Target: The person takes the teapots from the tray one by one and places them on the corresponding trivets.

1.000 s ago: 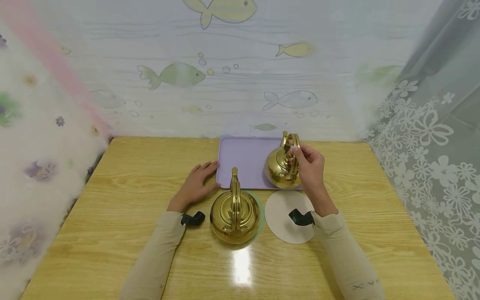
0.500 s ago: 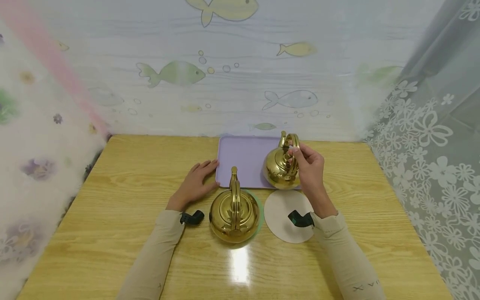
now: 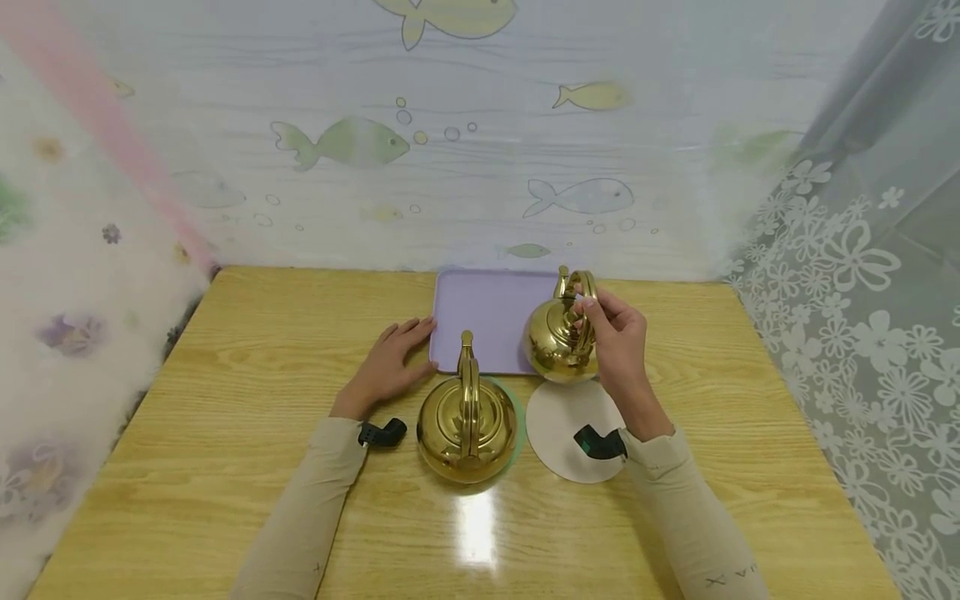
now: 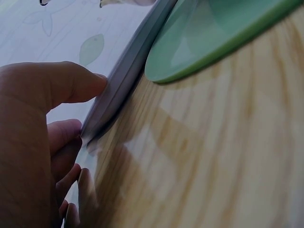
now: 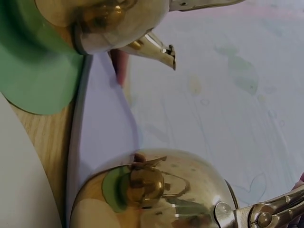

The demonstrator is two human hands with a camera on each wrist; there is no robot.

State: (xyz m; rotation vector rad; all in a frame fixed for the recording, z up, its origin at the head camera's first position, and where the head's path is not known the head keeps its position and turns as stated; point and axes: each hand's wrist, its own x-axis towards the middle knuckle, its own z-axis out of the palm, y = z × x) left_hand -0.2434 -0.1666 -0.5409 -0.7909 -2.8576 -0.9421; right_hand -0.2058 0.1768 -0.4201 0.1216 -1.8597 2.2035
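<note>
My right hand [image 3: 621, 337] grips the upright handle of a gold teapot [image 3: 551, 346] over the right end of a lilac tray [image 3: 480, 312]. The same teapot [image 5: 156, 194] fills the bottom of the right wrist view, its shiny side reflecting the scene. With fingers extended, my left hand [image 3: 386, 362] touches the tray's left edge; in the left wrist view its thumb [image 4: 90, 85] lies against the tray rim [image 4: 121, 76]. A second gold teapot [image 3: 450, 433] stands in front of the tray on a green round mat [image 3: 519, 425], most of which it hides.
A cream round mat [image 3: 562, 442] lies on the wooden table [image 3: 247, 400] just right of the green one, below the right wrist. Behind the table's back edge hangs a curtain [image 3: 465, 200] printed with fish. Dark wrist cameras sit on both cuffs.
The teapot in my right hand has shifted slightly left and toward me, its lower part now overlapping the tray's front edge in the head view. The left hand stays at the tray.
</note>
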